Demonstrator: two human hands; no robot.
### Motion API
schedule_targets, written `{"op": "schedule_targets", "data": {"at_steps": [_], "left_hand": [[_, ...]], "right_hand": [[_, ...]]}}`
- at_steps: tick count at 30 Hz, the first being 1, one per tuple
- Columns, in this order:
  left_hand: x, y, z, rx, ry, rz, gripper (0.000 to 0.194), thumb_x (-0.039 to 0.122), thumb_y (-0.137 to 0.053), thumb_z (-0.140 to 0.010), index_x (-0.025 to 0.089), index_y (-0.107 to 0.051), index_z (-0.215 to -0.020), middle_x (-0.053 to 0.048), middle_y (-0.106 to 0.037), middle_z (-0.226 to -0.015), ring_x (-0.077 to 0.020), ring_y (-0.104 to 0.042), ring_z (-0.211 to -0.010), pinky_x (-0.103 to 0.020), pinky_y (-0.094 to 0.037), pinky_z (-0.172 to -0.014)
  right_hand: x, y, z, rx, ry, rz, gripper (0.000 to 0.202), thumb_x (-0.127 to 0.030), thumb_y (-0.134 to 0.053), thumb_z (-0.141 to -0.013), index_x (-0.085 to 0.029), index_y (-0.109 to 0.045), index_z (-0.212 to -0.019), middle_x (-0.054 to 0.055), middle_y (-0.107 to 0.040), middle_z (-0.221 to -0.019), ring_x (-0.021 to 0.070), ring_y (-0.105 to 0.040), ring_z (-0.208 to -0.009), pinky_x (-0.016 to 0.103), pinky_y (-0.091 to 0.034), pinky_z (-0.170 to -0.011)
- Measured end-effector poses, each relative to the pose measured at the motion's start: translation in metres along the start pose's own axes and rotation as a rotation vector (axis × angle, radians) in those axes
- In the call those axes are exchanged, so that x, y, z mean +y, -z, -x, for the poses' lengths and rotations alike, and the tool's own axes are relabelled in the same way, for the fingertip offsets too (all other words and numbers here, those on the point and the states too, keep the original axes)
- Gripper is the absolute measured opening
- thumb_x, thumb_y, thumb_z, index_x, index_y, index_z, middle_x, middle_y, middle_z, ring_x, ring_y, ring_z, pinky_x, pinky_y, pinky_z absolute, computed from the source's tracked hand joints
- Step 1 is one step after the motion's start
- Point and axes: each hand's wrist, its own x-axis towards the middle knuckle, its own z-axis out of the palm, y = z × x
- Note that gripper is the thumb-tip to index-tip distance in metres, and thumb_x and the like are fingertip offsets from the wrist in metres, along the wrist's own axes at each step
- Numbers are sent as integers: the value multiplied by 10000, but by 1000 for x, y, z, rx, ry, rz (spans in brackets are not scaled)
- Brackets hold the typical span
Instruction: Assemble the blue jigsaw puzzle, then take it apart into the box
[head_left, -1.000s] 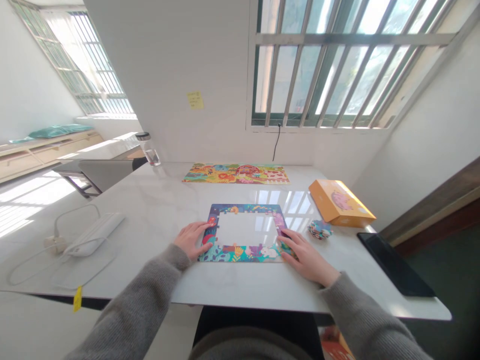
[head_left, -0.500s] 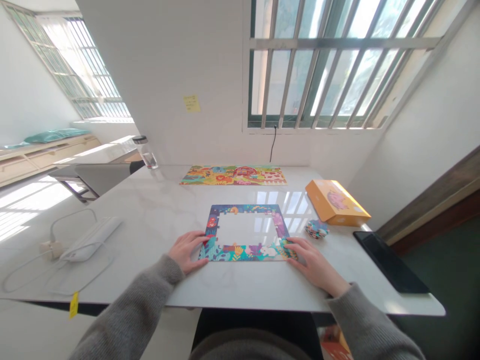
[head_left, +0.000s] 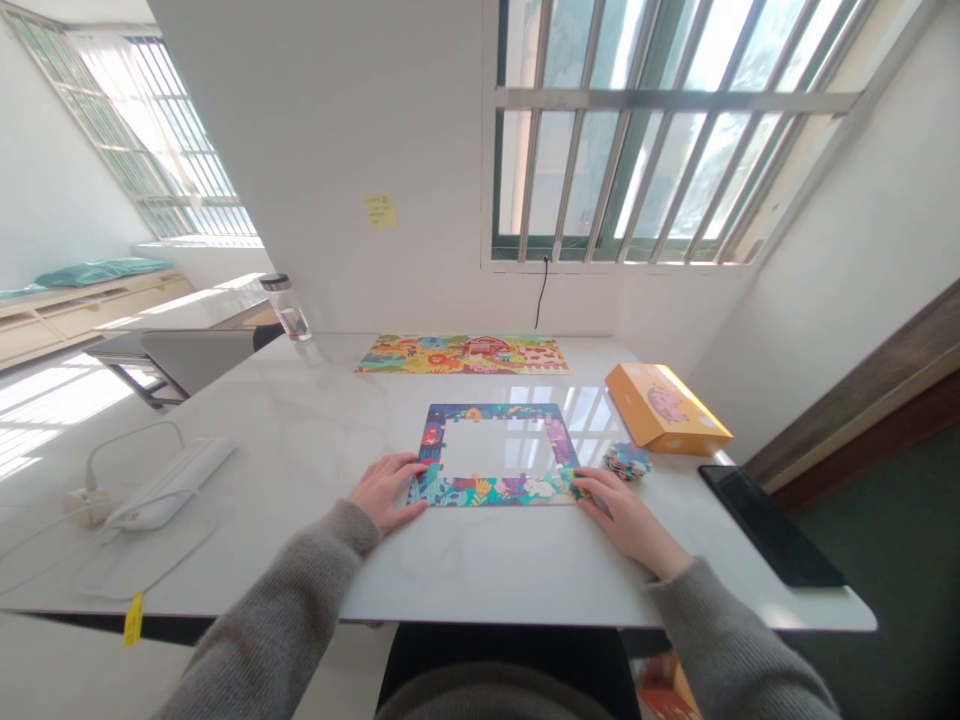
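Note:
A rectangular jigsaw puzzle border [head_left: 480, 492] of joined colorful sea-animal pieces lies flat on the white table, its middle showing bare tabletop. My left hand [head_left: 388, 488] grips the border's near left corner, fingers along the side and thumb at the front edge. At the near right corner, my right hand [head_left: 619, 510] holds the border in the same way, fingertips on the pieces. A small pile of loose puzzle pieces [head_left: 627, 460] sits just beyond my right hand.
A finished long farm-animal puzzle [head_left: 461, 355] lies by the wall. An orange box [head_left: 667, 408] and a black tablet [head_left: 769, 525] are on the right. To the left are a white power strip [head_left: 172, 485] with cables and a clear bottle [head_left: 286, 308].
Both hands have slid the puzzle border a little away from me, farther from the table's front edge. The view has shifted slightly.

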Motion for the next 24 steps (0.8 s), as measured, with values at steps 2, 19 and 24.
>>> {"op": "schedule_targets", "data": {"at_steps": [2, 19, 24], "left_hand": [[-1, -1, 1, 15, -1, 1, 496, 415, -662, -810, 262, -588, -1276, -90, -559, -1350, -291, -511, -1241, -452, -406, -1058], [-9, -12, -6, 51, 6, -26, 502, 446, -627, -850, 274, -570, -1318, -85, -569, -1380, -287, -526, -1242, -467, -416, -1047], [-9, -13, -6, 45, 9, -42, 501, 449, -616, -863, 276, -560, -1330, -85, -568, -1382, -288, -523, -1244, -472, -422, -1039]], "right_hand": [[0, -2, 1, 13, -17, -5, 290, -307, -493, -968, -237, -640, -1208, 107, -613, -1314, 268, -564, -1244, 464, -460, -1092], [9, -13, -4, 9, -98, -23, 341, -331, -441, -979, -250, -644, -1241, 88, -574, -1408, 252, -532, -1316, 444, -414, -1141], [6, -15, -5, 20, -98, -26, 332, -311, -439, -974, -237, -644, -1225, 95, -582, -1395, 250, -543, -1301, 443, -429, -1125]]}}
